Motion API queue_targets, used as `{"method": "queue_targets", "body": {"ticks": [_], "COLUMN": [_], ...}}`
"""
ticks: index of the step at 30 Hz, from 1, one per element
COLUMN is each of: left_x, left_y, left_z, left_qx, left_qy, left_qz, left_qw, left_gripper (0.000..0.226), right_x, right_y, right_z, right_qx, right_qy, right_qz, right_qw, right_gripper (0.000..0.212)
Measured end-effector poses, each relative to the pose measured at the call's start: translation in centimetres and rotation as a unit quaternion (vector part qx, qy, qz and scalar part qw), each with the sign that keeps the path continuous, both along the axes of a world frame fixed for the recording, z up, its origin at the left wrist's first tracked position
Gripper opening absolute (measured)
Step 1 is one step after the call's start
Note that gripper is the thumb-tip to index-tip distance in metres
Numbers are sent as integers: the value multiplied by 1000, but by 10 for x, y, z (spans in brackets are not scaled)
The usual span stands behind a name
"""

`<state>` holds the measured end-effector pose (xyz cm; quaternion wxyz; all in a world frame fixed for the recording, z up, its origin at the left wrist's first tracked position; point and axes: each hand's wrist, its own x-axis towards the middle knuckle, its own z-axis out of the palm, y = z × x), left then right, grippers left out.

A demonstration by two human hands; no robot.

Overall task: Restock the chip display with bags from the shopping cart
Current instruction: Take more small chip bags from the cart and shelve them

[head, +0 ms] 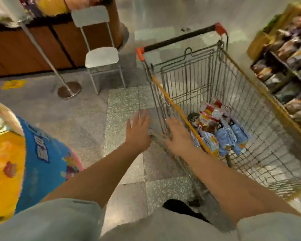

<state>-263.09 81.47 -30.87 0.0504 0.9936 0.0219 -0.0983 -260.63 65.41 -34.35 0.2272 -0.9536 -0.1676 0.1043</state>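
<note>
Hands, left [137, 131] and right [178, 136], spread empty beside cart [250, 108] (bags [221, 131] inside)

There are one shopping cart [215, 94] with a heap of bags [219, 129] too blurred to count exactly, one chip display [288, 66], two hands, left hand [137, 129] and right hand [177, 134], one chair [101, 54] and one stand pole [69, 89].

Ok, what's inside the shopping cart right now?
A loose pile of snack bags lies in the shopping cart: light blue ones and red-and-white ones. Whatever sits beneath the pile is covered.
</note>
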Motion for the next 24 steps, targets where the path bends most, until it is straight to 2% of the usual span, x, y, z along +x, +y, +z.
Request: {"method": "queue_targets", "body": {"ticks": [5,9,12,16,24], "left_x": [67,113,139,177,250], "left_y": [-40,-80,-105,-130,-180], "left_z": [7,10,7,-1,-51], "left_qx": [-1,-17,10,23,76], "left_qy": [-31,-46,-33,-12,47], "left_qz": [-140,-229,-297,-349,-429], "left_qw": [990,972,954,937,899], "left_gripper": [80,78,77,74,84], "right_x": [35,53,65,79,128], "right_y": [-32,-70,-99,-125,-145], "right_z": [14,9,-1,-7,-32], "right_qx": [-13,11,9,-26,-29], "right_qy": [-5,-8,3,48,78], "right_qz": [-143,-215,-262,-299,-337], "right_qw": [990,977,965,953,938], "right_gripper": [74,72,71,77,84]}}
